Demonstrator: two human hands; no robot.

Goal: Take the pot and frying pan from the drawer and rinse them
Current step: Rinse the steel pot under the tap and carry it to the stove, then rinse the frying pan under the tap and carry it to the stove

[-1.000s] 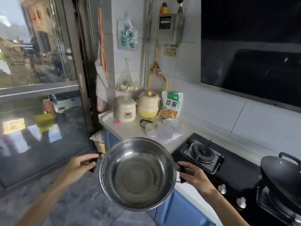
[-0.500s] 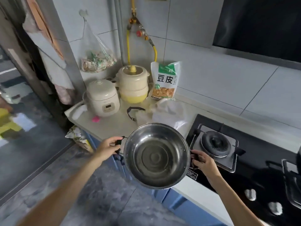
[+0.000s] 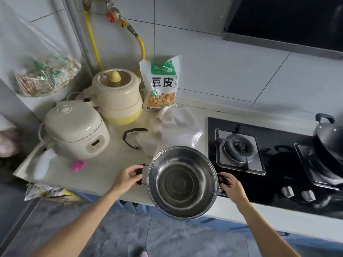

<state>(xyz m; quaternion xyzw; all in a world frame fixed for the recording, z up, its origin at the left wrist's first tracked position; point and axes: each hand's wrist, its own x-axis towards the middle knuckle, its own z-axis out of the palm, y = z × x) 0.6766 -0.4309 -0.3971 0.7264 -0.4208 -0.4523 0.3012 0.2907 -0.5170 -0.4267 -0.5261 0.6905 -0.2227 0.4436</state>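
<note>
Your left hand (image 3: 128, 178) and right hand (image 3: 231, 186) each grip a black handle of the round steel pot (image 3: 182, 182) over the pale countertop (image 3: 104, 173) beside the black gas hob (image 3: 274, 164)

Both bare forearms are reaching forward from the bottom edge of the head view, converging slightly toward the middle. Left hand (image 3: 128, 178) is curling its fingers and thumb round the pot's (image 3: 182, 182) black left handle, back of hand facing up and left. Right hand (image 3: 232, 188) is gripping the opposite black handle, knuckles up, wrist bent slightly inward. Both hands are sitting at about the same level, well apart.
</note>
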